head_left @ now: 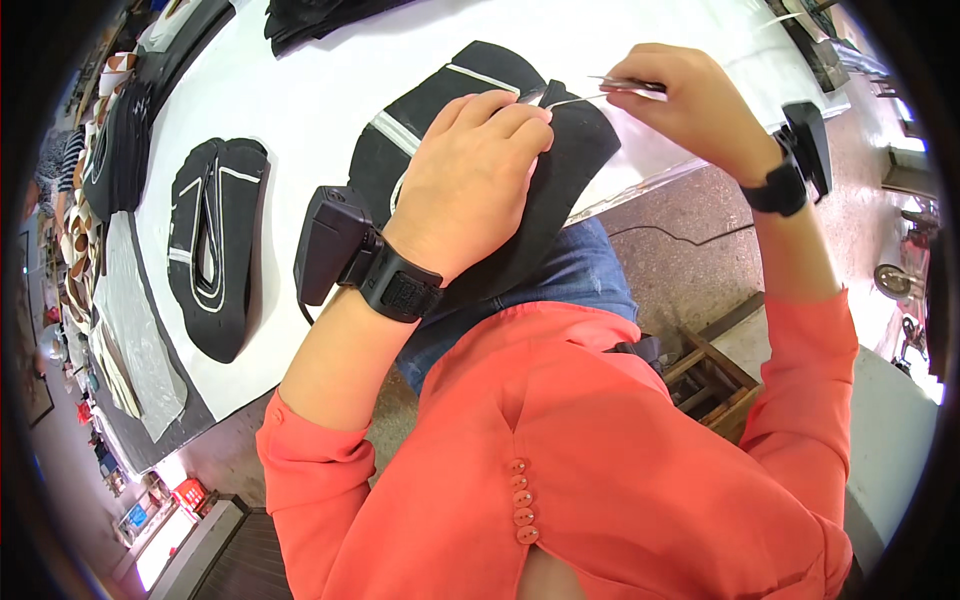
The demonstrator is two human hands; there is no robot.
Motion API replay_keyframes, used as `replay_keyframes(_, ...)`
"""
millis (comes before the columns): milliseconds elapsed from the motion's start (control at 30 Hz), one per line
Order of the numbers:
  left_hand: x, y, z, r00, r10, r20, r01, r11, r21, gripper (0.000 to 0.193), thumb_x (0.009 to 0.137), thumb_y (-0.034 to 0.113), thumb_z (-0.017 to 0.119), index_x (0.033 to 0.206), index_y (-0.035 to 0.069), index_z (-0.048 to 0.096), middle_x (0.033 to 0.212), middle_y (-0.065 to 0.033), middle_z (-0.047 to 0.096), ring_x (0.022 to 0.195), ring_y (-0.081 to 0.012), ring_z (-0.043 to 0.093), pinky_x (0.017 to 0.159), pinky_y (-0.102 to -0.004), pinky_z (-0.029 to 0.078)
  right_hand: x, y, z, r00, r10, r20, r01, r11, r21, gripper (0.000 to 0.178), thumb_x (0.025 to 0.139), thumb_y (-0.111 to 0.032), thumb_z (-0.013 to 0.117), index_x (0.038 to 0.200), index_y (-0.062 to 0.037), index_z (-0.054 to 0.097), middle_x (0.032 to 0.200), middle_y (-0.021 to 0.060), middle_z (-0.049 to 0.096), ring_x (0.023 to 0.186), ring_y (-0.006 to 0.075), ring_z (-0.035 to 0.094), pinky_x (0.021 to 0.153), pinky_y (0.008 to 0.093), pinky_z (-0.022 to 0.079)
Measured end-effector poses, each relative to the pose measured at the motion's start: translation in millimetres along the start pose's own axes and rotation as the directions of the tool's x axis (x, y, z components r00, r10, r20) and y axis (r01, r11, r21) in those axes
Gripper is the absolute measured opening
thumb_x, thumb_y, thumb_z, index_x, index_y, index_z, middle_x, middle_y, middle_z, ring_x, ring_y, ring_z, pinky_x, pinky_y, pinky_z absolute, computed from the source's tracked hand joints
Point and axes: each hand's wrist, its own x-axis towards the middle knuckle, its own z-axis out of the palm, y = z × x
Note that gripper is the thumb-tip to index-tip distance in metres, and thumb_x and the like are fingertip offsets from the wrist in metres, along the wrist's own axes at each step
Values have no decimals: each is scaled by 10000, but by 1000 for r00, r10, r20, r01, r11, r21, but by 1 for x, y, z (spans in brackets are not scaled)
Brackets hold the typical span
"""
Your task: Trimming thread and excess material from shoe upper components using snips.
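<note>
A black shoe upper (385, 165) with white strips lies at the table's near edge, partly over my lap. My left hand (465, 180) rests on it palm down, its fingers curled over and gripping the material near the far edge. Farther right, above the table edge, my right hand (690, 95) is closed on a slim metal tool, like tweezers or small snips (640, 85). A thin white strip (575, 100) stretches from the upper beside my left fingertips to my right hand. My left palm hides the middle of the upper.
Another black upper with white trim (235, 280) lies on the white table (300, 270) to the left. Stacked black pieces (320, 20) sit at the far side, and more (120, 140) at the far left. A wooden crate (710, 380) stands on the floor at right.
</note>
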Motion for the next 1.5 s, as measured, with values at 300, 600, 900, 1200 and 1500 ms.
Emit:
replay_keyframes(300,4,0,2,1000,8,-8,-9,1000,-24,271,846,-4,666,1102,79,640,1198,-58,665,1218,-300,585,1043,-425,471,-42,-56,28,996,-89,13,88,940,-330,87,759,-73,719,828,-91,669,855,53,593,710,256,633,697,361,519)
replay_keyframes(600,-4,13,11,998,23,-62,-16,992,124,453,784,-23,669,1217,109,668,1237,-49,618,1212,-305,560,1035,-440,471,-38,-63,14,995,-32,-93,6,962,-272,190,814,-141,746,984,-63,709,1020,62,685,784,252,679,737,357,547)
replay_keyframes(900,-5,10,16,985,-15,-171,48,981,188,271,844,71,624,1106,81,692,1195,-65,648,1192,-299,571,1021,-435,466,-49,-76,16,876,483,2,-478,869,-129,432,971,-452,663,897,-39,564,669,164,643,670,392,659,609,467,509)
replay_keyframes(1200,-3,12,8,997,-42,-72,54,983,176,446,782,-43,632,1208,77,690,1260,-60,664,1239,-304,564,1063,-435,463,-51,-74,30,909,397,-130,-415,892,-177,416,973,-435,660,888,-41,559,663,148,650,643,370,667,560,441,504)
replay_keyframes(1500,-3,10,7,997,-47,-69,58,985,161,437,786,-48,634,1202,74,694,1249,-64,671,1231,-307,571,1066,-437,463,-44,-72,43,910,379,-167,-408,890,-205,368,955,-407,690,877,-71,559,663,119,651,611,347,658,554,438,507)
